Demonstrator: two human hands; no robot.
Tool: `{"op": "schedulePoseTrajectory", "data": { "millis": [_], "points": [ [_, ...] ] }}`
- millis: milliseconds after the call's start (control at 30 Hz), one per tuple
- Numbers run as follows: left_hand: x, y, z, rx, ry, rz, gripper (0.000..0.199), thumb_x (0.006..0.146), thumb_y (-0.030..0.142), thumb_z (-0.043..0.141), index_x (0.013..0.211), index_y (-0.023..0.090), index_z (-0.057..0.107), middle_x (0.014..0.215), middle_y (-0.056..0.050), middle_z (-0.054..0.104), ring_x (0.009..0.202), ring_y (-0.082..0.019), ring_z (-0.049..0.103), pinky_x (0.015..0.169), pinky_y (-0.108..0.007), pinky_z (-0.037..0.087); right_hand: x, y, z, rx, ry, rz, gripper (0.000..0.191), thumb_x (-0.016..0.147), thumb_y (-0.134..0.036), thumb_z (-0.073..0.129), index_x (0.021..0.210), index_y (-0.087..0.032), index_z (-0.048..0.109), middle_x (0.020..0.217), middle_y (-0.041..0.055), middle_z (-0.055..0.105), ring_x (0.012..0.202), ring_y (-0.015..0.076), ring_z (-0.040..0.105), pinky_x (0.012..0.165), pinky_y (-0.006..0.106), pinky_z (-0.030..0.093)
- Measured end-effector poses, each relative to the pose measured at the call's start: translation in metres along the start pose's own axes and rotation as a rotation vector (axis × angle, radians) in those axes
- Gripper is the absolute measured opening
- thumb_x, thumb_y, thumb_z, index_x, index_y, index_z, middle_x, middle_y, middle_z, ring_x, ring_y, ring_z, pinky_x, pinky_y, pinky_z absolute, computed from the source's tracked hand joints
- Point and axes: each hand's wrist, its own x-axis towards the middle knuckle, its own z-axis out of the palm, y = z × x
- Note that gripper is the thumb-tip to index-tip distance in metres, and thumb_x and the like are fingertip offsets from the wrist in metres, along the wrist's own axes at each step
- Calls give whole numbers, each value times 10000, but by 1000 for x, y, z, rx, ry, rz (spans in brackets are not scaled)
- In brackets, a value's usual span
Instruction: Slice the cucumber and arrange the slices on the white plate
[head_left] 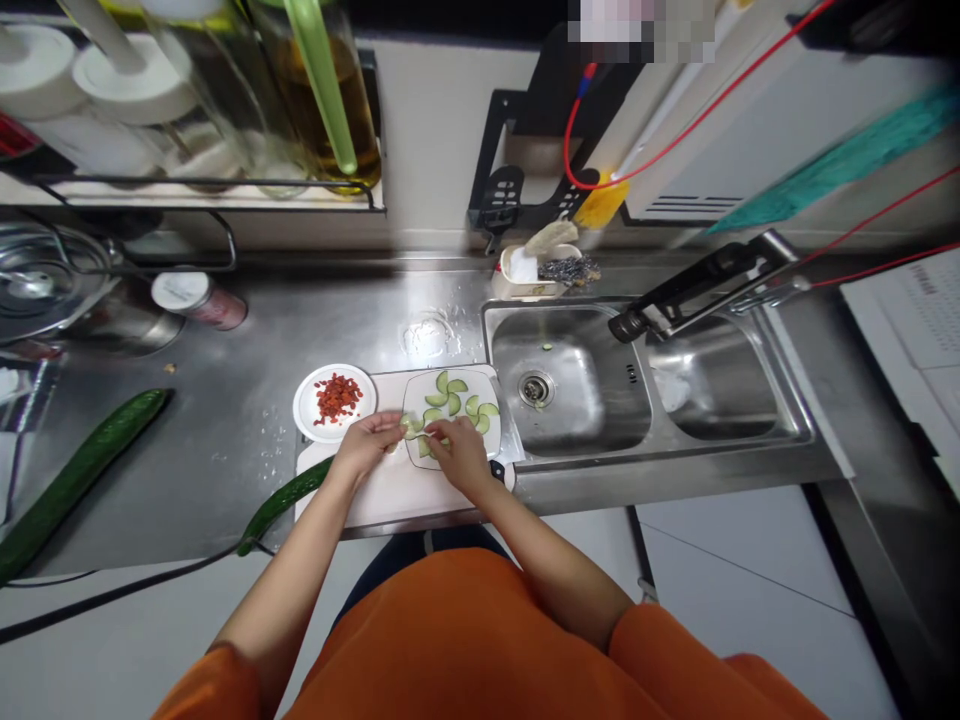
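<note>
Over the left edge of a square white plate [472,383], my left hand [367,443] pinches pale green cucumber slices [411,424] at its fingertips. My right hand [460,450] comes in from the other side, thumb and fingers closed on the thin edge of a slice between the two hands. Half-round cucumber slices [454,386] lie on the plate in small curved groups. The plate rests on a white cutting board [382,495]. Close to my left wrist, a whole cucumber [289,497] lies partly across the board's edge. Its far end is hidden by my forearm.
A round plate of chopped red pieces [304,402] stands left of the board. A knife's black handle [496,469] shows beside my right wrist. The double sink [577,380] is on the right. A larger cucumber [82,475] and a lidded jar [199,300] are left.
</note>
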Motion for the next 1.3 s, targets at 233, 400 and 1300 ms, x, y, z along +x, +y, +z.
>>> {"op": "schedulePoseTrajectory", "data": {
  "millis": [233, 400, 1300],
  "points": [
    [26, -4, 9, 358, 124, 197, 380, 607, 352, 705, 937, 165, 697, 739, -11, 678, 612, -113, 569, 616, -234, 437, 16, -2, 6, -121, -8, 177, 155, 904, -267, 504, 928, -223, 651, 827, 32, 662, 947, 220, 503, 765, 327, 329],
    [32, 0, 17, 625, 167, 303, 259, 690, 272, 615, 920, 197, 708, 764, -2, 701, 714, -141, 618, 714, -246, 455, 23, 0, 13, -210, -12, 228, 208, 917, -285, 457, 887, -215, 651, 816, 70, 641, 950, 255, 478, 744, 350, 317],
    [32, 3, 28, 1019, 171, 440, 254, 795, 221, 526, 996, 201, 680, 836, -42, 702, 761, -173, 617, 708, -254, 416, 28, -6, 17, -341, -77, 202, 281, 932, -271, 397, 979, -187, 661, 926, 146, 670, 1069, 318, 448, 788, 418, 332]
  ]
}}
